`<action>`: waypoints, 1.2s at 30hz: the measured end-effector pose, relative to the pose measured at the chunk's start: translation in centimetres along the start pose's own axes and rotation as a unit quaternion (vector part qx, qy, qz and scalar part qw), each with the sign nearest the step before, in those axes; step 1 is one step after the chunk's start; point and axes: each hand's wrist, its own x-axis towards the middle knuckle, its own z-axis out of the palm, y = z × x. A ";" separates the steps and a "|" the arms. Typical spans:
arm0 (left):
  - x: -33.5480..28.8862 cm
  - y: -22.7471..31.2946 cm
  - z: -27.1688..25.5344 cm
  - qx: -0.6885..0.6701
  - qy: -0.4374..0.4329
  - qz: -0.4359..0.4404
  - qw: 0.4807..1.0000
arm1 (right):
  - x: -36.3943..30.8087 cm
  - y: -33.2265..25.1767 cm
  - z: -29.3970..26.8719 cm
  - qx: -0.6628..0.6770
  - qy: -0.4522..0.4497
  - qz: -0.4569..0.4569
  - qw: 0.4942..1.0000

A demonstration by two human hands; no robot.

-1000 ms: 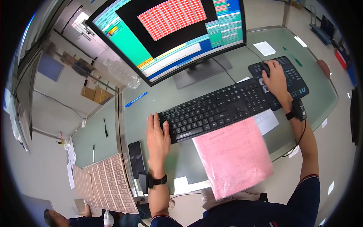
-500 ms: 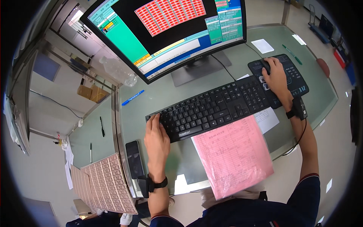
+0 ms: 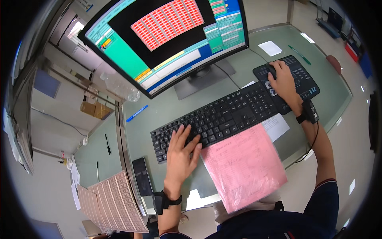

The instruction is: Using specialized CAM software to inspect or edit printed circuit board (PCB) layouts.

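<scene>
A black keyboard (image 3: 223, 119) lies at a slant across the glass-topped desk. My left hand (image 3: 180, 155) rests over its left half, fingers spread and touching the keys. My right hand (image 3: 284, 81) is curled over a dark computer mouse (image 3: 272, 71), mostly hidden beneath the palm and fingers. Under the mouse lies a black mouse pad (image 3: 308, 77) with printed patterns. Beyond the keyboard, a monitor (image 3: 171, 59) displays a grid of red cells on black, beside green panels. Just in front of the keyboard, a pink sheet in a clear sleeve (image 3: 244, 167) overhangs the desk's near edge.
A phone (image 3: 142, 175) lies left of my left wrist. Around the desk are a blue pen (image 3: 137, 113), green pen (image 3: 300, 55), white paper (image 3: 269, 48) and clear plastic bottle (image 3: 121, 87). At lower left, someone partly visible is beside brown gridded panels (image 3: 117, 199).
My left hand has shifted right from the keyboard's left end, and its fingers have spread. The right hand stays on the mouse. The whole view has tilted slightly.
</scene>
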 end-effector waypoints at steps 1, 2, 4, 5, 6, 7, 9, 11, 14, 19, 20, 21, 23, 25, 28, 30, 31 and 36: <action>-0.3 0.0 -0.2 0.002 0.002 0.008 1.000 | 0.0 -0.5 0.0 0.005 -0.005 -0.002 1.000; -0.3 0.0 0.0 0.006 -0.006 0.005 1.000 | 0.0 -0.4 -0.3 0.001 -0.007 -0.001 1.000; -0.4 0.0 0.2 0.015 -0.016 0.002 1.000 | -0.1 -0.7 -0.2 0.000 -0.023 0.011 1.000; -0.5 0.0 0.5 0.010 -0.016 0.015 1.000 | -0.3 -0.6 0.0 0.001 -0.025 0.014 1.000; -0.5 0.0 0.7 0.008 -0.012 0.004 1.000 | -0.3 -0.5 0.1 -0.002 -0.027 0.017 0.999; -0.7 0.1 0.6 0.007 -0.012 -0.014 1.000 | -0.6 -0.8 0.1 0.000 -0.034 0.021 0.999; -0.5 0.2 0.5 -0.004 -0.016 -0.015 1.000 | -0.6 -0.7 -0.1 -0.002 -0.033 0.029 0.999; -0.3 0.2 0.4 0.020 -0.025 -0.001 0.999 | -0.2 -0.6 -0.3 -0.007 -0.025 0.016 1.000; -0.3 0.3 0.6 0.011 -0.003 -0.004 1.000 | -0.2 -0.7 -0.2 -0.012 -0.030 0.023 0.999; -0.2 0.2 0.8 0.011 -0.003 0.003 1.000 | -0.1 -0.9 -0.3 -0.007 -0.037 0.031 0.999; -0.2 0.2 0.8 0.014 -0.004 0.007 1.000 | -0.1 -1.0 -0.4 -0.002 -0.043 0.037 0.998; -0.2 0.2 0.8 0.013 -0.004 0.007 1.000 | -0.2 -0.9 -0.3 -0.002 -0.043 0.038 0.998; -0.2 0.2 0.8 0.008 -0.007 0.008 1.000 | -0.3 -0.7 0.0 -0.018 -0.028 0.027 0.999; -0.2 0.4 0.8 0.000 -0.010 0.009 1.000 | -0.3 -0.6 -0.2 -0.014 -0.033 0.029 0.999; -0.3 0.3 0.9 0.001 -0.013 0.018 1.000 | -0.3 -0.9 -0.4 -0.011 -0.044 0.036 0.998; -0.4 0.2 0.9 0.009 -0.013 0.027 1.000 | -0.3 -1.1 -0.2 -0.014 -0.049 0.040 0.998; -0.5 0.3 0.9 0.009 -0.012 0.026 1.000 | -0.2 -1.0 -0.3 -0.015 -0.044 0.040 0.998; -0.3 0.7 0.8 -0.011 -0.019 0.017 1.000 | -0.2 -0.9 -0.3 -0.005 -0.052 0.047 0.998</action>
